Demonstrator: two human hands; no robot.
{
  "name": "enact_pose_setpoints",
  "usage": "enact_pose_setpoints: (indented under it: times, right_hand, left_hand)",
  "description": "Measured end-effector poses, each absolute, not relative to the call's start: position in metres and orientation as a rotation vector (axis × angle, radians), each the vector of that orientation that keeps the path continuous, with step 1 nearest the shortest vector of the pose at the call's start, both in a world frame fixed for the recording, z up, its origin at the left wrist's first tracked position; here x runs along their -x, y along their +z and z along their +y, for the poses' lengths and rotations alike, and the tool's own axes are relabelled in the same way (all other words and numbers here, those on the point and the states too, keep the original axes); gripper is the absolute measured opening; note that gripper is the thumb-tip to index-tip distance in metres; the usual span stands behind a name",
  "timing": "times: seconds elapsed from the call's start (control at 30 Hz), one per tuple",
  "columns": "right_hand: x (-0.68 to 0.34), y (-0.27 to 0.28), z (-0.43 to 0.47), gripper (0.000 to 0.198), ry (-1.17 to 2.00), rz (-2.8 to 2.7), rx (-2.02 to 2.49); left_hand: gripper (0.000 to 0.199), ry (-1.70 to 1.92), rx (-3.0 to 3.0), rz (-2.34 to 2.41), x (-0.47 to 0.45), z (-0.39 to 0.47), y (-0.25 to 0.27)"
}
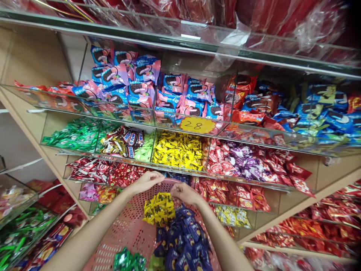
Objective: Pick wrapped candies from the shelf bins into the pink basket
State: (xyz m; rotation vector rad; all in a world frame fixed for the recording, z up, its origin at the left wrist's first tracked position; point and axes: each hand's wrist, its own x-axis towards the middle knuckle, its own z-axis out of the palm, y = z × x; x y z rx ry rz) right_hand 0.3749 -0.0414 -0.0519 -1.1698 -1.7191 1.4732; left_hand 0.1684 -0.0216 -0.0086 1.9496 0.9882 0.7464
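Observation:
Over the far rim of a pink perforated plastic basket (132, 210), my left hand (149, 180) has its fingers bent and pressed together. Close by on the right, my right hand (184, 192) is closed with curled fingers. Whether either hand holds anything is hidden. Just below them in the basket lies a heap of yellow wrapped candies (159, 210). Dark blue wrapped candies (186, 241) fill its right side, and green wrapped candies (129, 259) lie near the bottom. Behind my hands is a shelf bin of the same yellow candies (180, 150).
Clear-fronted bins hold green candies (76, 133), Snickers bars (132, 139) and purple-and-white candies (244, 160). Above are blue-and-pink cookie packs (141, 75) and a yellow price tag (198, 125) reading 28. A glass shelf edge (180, 35) juts out higher up.

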Motion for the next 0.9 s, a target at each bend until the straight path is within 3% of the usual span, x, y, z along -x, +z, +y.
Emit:
enact_pose_setpoints:
  times: [0.13,0.43,0.7,0.9]
  right_hand:
    - [-0.372,-0.060,-0.043,0.009,1.392,-1.940,1.231]
    - [-0.372,-0.058,-0.046,0.008,1.390,-2.126,1.264]
    - [-0.365,-0.068,-0.036,0.011,1.074,-1.944,1.262]
    - [-0.368,-0.073,-0.037,0.010,1.222,-2.065,1.253]
  left_hand:
    - [0.038,0.729,-1.948,0.990,-0.169,-0.022,-0.007]
    - [0.036,0.731,-1.941,0.954,-0.167,-0.019,-0.013]
    - [0.034,0.742,-1.961,0.959,-0.165,-0.015,-0.019]
    - [0.036,0.754,-1.941,0.948,-0.166,-0.016,-0.020]
